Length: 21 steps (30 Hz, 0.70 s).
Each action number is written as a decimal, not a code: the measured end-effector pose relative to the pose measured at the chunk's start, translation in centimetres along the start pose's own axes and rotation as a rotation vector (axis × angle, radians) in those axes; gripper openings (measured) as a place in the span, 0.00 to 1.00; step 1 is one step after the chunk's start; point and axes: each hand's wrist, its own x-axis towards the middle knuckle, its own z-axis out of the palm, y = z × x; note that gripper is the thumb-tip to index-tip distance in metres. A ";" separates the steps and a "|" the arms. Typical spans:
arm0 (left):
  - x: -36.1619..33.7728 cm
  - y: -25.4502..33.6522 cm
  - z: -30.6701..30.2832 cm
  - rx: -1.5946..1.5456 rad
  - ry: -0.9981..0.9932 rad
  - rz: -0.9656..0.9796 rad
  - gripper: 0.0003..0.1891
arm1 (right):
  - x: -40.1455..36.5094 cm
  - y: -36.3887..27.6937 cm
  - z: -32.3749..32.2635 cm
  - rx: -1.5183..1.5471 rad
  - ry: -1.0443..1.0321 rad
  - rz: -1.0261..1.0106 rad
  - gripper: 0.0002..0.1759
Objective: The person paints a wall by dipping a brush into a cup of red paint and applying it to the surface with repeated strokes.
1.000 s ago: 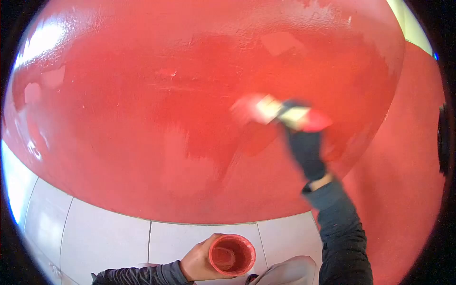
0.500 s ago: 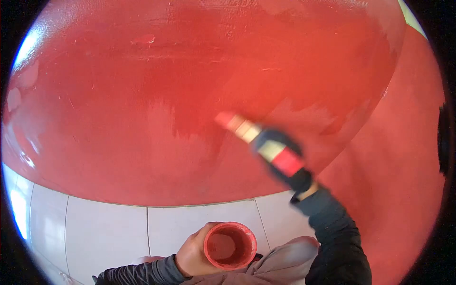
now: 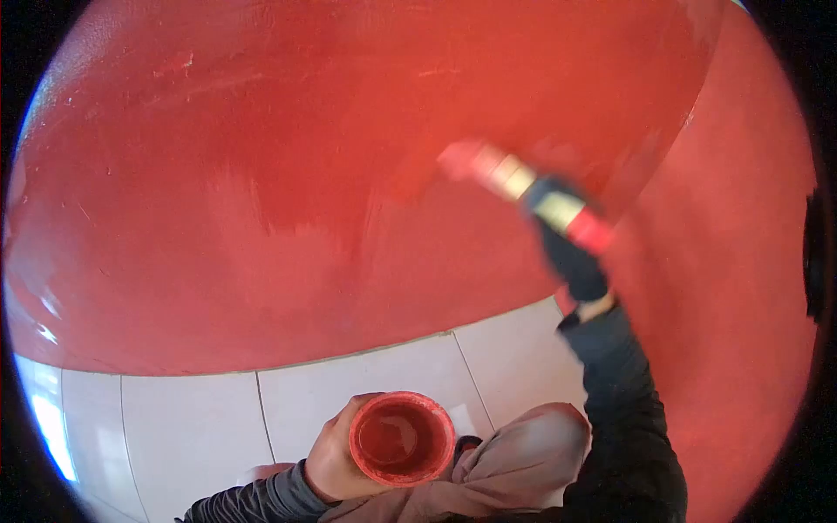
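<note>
In a dark glove, my right hand (image 3: pixel 567 222) is wrapped round a paintbrush (image 3: pixel 508 174), blurred by motion. The brush has a light metallic band and red-coated bristles, which point up and left over the large curved red surface (image 3: pixel 314 288). Yellow and red bands show across the gloved hand. Low in the view, my bare left hand (image 3: pixel 336 458) grips the side of a round red paint cup (image 3: pixel 403 479) held mouth up. Red paint (image 3: pixel 388 440) lies inside it. A darker, wetter red coat covers the upper middle of the surface, with ragged streaks along its lower edge.
White floor tiles (image 3: pixel 196 418) run along the lower edge of the curved surface. Another red surface (image 3: pixel 741 261) fills the right side. My bent knee (image 3: pixel 549 436) is beside the cup, under the right sleeve.
My right hand and the brush have moved up and to the right across the red surface. The view has shifted, and the cup appears slightly farther left and higher.
</note>
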 end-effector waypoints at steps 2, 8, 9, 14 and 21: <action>0.1 0.3 0.0 0.004 -0.008 -0.011 0.43 | 4.8 -2.2 -3.1 -0.190 0.413 -0.122 0.02; 0.3 0.4 0.2 0.043 0.016 0.018 0.44 | -2.7 -1.5 3.6 -0.056 0.004 -0.044 0.06; 0.3 0.4 0.2 0.035 0.019 0.011 0.44 | -4.6 -2.0 5.5 -0.096 -0.229 -0.196 0.07; 0.6 1.1 0.5 0.052 0.032 0.012 0.44 | -7.5 -2.7 9.6 0.104 -0.473 -0.225 0.07; 0.3 1.5 0.0 0.033 0.033 -0.002 0.43 | -1.6 -1.3 3.3 -0.207 0.047 0.060 0.05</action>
